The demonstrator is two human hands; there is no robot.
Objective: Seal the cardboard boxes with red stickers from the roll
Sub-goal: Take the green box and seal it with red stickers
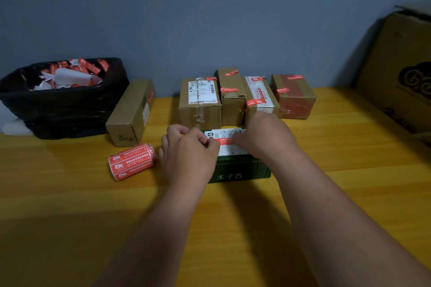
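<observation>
Item: wooden table [338, 147], yellow-orange, its far edge against a grey-blue wall; bare surface lies to the right of the work and across the whole near side, under both forearms. Green box [238, 168], centre, white printed characters on its near face, a white shipping label on top; a red sticker [225, 141] lies crosswise over that label. Left hand [189, 149]: at the box's left end, back of hand up, fingers curled, thumb and forefinger pinching the sticker's left end. Right hand [263, 135]: over the box's right end, palm down, wrist bent; fingertips at the sticker's right part, whether pinching or pressing flat cannot be told. Sticker roll [131, 162]: red with white print, lying on its side just left of the left hand, apart from the box. Lone cardboard box [130, 112]: behind the roll, set at an angle, beside a black-lined bin [63, 105] heaped with red and white paper scraps at the table's left edge. Row of four cardboard boxes [245, 98]: against the wall just behind the green box, close together, each carrying red stickers. Large carton [396, 72]: far right, leaning at the table's right edge, well apart from the work.
</observation>
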